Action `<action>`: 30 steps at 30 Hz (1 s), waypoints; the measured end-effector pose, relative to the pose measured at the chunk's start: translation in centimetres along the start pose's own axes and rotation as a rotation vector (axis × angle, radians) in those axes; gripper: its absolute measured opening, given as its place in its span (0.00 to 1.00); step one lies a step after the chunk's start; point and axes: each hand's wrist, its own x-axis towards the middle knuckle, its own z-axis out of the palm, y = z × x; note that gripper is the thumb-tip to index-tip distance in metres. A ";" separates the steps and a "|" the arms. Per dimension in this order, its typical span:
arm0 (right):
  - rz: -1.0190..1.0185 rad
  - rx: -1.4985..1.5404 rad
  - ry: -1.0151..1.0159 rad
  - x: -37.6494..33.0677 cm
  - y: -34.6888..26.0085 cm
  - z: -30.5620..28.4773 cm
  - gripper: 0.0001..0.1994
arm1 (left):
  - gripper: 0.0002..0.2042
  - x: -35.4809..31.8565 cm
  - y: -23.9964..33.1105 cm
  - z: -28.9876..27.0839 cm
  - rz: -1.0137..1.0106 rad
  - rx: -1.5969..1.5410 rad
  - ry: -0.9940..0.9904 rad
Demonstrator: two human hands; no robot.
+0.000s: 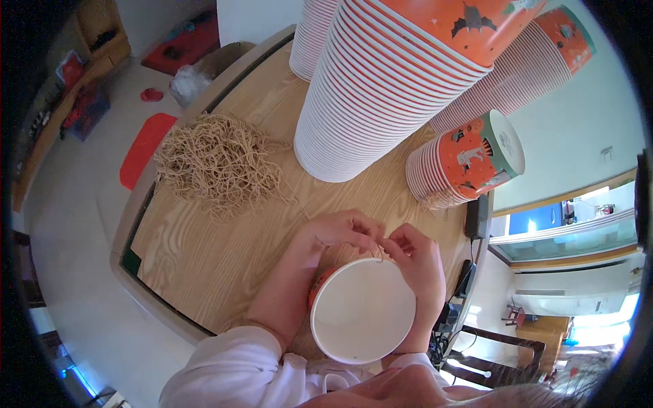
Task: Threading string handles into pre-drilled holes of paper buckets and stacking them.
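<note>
An open paper bucket [360,309] stands close to my body with its white inside and rim facing up; a bit of its orange printed wall shows at the left. At its far rim, my left hand [348,230] and my right hand [416,257] meet with fingertips pinched together on a thin tan string [381,254]. Part of that string hangs down over the rim. Both forearms lie around the bucket, one on each side. My fingers partly hide the string. A large tangled heap of tan string [221,163] lies to the left, with a strand trailing toward my left hand.
A tall stack of nested paper buckets [381,88] rises in front of my hands. More stacks stand behind it, at the left [311,41] and right [524,75]. A shorter upside-down stack [469,160] sits right. Black adapters [476,217] line the right table edge [480,262].
</note>
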 end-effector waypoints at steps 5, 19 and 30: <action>-0.058 -0.058 0.029 -0.5 -0.1 -0.2 0.07 | 0.12 0.2 0.4 1.9 0.435 -0.286 0.028; -0.143 0.080 0.005 -1.5 0.5 -1.8 0.05 | 0.12 -0.7 2.2 3.0 0.063 -0.171 0.213; -0.163 0.114 -0.057 -0.4 0.1 -0.9 0.08 | 0.04 0.7 0.7 1.3 0.174 -0.093 0.152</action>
